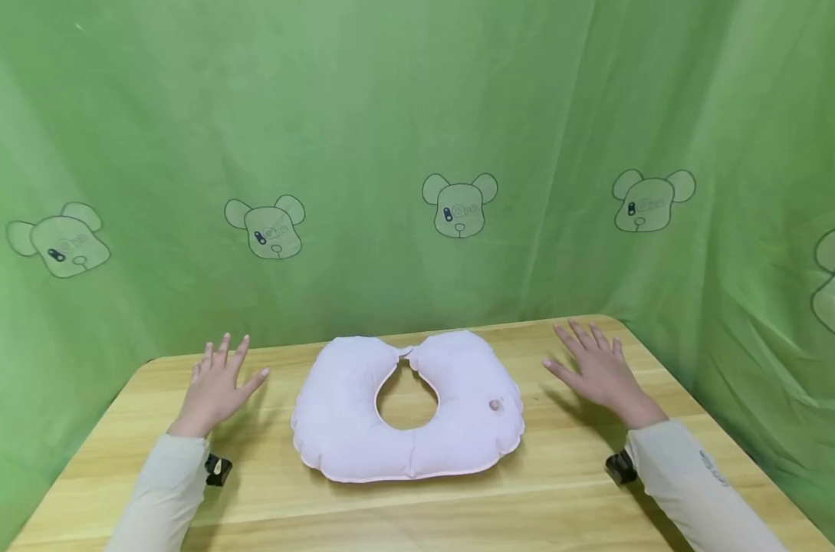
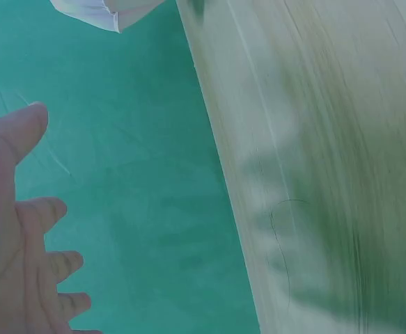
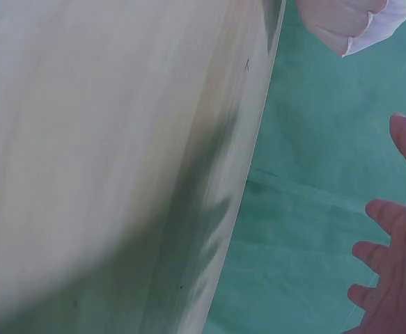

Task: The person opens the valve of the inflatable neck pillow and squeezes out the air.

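Observation:
A pale pink, U-shaped inflatable neck pillow [image 1: 348, 429] lies puffed up on the wooden table, its two ends meeting at the far side. On its right half is a small round spot that looks like a valve [image 1: 495, 404]. To the left of the pillow, apart from it, my left hand [image 1: 217, 387] hovers with fingers spread. My right hand [image 1: 599, 368] is spread likewise on the other side, also apart from the pillow. Both palms hold nothing. A bit of the pillow's edge [image 2: 115, 14] enters the left wrist view at the top, and another pillow corner [image 3: 356, 24] appears in the right wrist view.
The light wooden table [image 1: 307, 510] has its far edge close to a green curtain [image 1: 362, 138] printed with bear heads. That curtain also hangs along the left and right sides. Dark wrist mounts [image 1: 217, 469] sit under both sleeves.

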Demonstrator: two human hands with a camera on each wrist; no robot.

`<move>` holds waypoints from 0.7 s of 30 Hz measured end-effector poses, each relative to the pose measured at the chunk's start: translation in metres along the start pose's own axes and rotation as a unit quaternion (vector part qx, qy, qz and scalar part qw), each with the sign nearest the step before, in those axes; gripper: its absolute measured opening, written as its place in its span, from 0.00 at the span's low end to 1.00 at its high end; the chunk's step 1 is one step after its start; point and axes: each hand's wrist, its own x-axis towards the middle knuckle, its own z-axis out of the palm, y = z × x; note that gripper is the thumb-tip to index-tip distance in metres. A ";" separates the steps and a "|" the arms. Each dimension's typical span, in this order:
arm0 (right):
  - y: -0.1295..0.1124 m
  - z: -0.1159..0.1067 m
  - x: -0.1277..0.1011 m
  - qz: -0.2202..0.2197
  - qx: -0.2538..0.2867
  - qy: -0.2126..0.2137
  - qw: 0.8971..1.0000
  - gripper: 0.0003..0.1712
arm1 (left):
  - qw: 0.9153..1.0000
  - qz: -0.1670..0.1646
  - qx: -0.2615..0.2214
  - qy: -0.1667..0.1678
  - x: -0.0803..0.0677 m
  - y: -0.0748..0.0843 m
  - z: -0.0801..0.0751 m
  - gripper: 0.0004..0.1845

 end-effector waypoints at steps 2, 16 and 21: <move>-0.001 -0.001 0.001 -0.006 0.004 0.005 1.000 0.44 | 1.000 -0.001 -0.005 0.003 0.000 -0.002 0.000 0.42; -0.010 0.000 0.002 -0.038 0.044 0.005 0.998 0.44 | 0.999 0.009 -0.043 0.010 0.000 0.004 -0.004 0.41; -0.011 0.001 0.001 -0.050 0.066 0.004 0.997 0.43 | 0.998 0.020 -0.051 0.015 -0.001 0.010 -0.003 0.41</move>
